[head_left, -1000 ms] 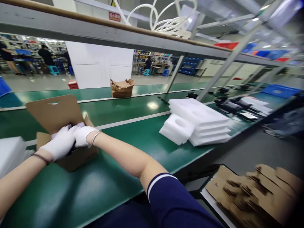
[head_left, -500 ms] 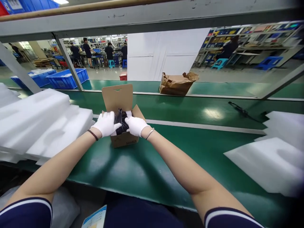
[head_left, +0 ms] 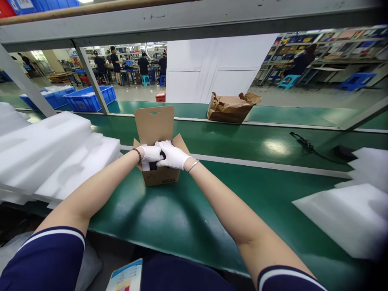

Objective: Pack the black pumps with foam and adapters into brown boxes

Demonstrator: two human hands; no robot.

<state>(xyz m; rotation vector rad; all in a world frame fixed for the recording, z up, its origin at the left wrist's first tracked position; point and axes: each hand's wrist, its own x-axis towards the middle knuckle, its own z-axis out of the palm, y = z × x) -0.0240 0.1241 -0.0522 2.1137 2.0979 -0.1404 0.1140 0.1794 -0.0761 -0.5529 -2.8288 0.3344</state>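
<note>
An open cardboard box [head_left: 163, 176] stands on the green work surface with its lid upright at the back and side flaps spread. Both hands wear white gloves and meet over the box opening. My left hand [head_left: 152, 154] reaches in from the left, fingers closed round part of a black item [head_left: 153, 165]. From the right, my right hand [head_left: 172, 155] curls over the same black item, touching the left fingertips. Most of the item is hidden beneath the gloves. White material [head_left: 146, 165] shows inside the box's left side.
White foam sheets [head_left: 72, 161] are stacked at left, more foam [head_left: 348, 214] at right. Behind are a crumpled brown paper bag [head_left: 232, 108], a black cable [head_left: 306, 144] and blue bins [head_left: 87, 99]. A frame bar crosses above; several people work in the background.
My left hand has moved right and inward over the box, and the right hand has closed in beside it. The black cable bundle seen between them is now mostly covered. The view has shifted slightly.
</note>
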